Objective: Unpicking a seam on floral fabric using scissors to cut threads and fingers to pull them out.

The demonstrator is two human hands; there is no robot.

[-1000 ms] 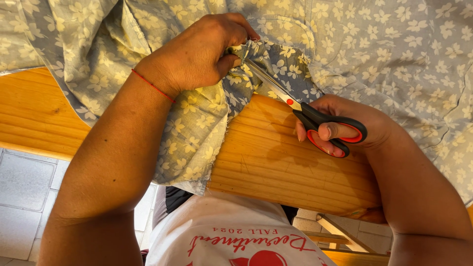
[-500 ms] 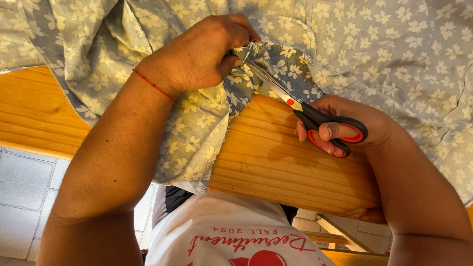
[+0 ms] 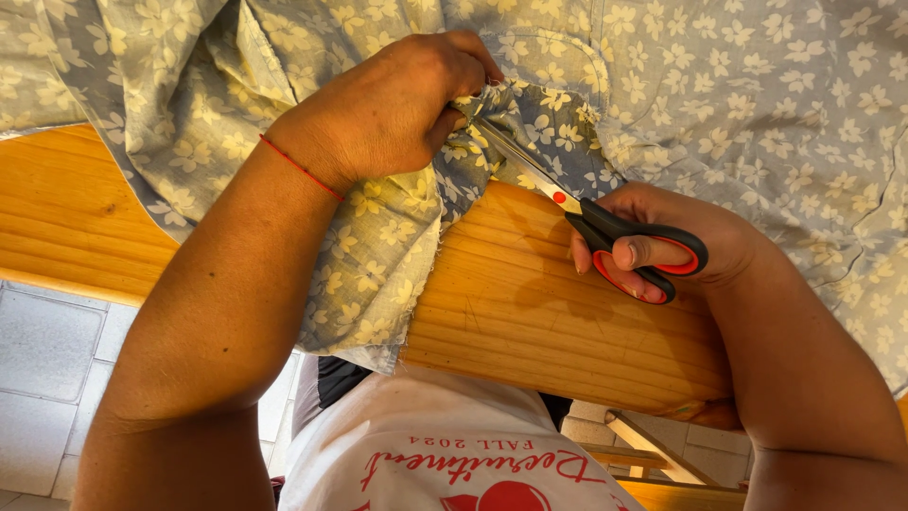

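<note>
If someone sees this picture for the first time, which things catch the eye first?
First the scissors with black and red handles, at centre right in the right hand, blades pointing up-left into the flowered blue-grey cloth. The left hand pinches that cloth at top centre. Beneath lies a wooden table.

Soft matt grey floral cloth point(image 3: 719, 104) lies on a table point(image 3: 558, 303) of varnished, faintly glossy grooved wood, while the scissors point(image 3: 605, 227) show bright polished metal blades and smooth glossy black-and-red plastic handles.
</note>
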